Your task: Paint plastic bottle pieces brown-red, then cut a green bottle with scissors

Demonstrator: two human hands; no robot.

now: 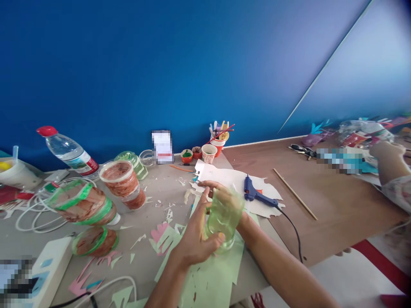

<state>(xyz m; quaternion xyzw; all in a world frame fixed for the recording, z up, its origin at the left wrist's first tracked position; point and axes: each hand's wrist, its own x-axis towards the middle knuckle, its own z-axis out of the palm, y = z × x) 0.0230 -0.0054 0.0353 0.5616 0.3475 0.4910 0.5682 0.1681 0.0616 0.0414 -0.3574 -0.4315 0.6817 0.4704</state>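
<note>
My left hand (196, 241) is wrapped round a translucent green plastic cup (224, 220), its thumb across the near side. The cup is tilted and a little blurred. My right hand (220, 190) is behind the cup, fingers bent and pointing left. A thin dark thing shows near its fingertips, too small to name. Pale green paper (208, 282) lies under both hands. Just beyond them is a torn-edged white sheet (221, 173), with a blue glue gun (258, 194) resting on it.
Painted cups (120, 182), a green-banded container (85, 203), a water bottle (69, 149) and a power strip (51, 273) stand at left. Paint cups (209, 153) and a tool cup (219, 143) line the wall. A wooden stick (295, 194) lies right, near another person's arm (390, 162).
</note>
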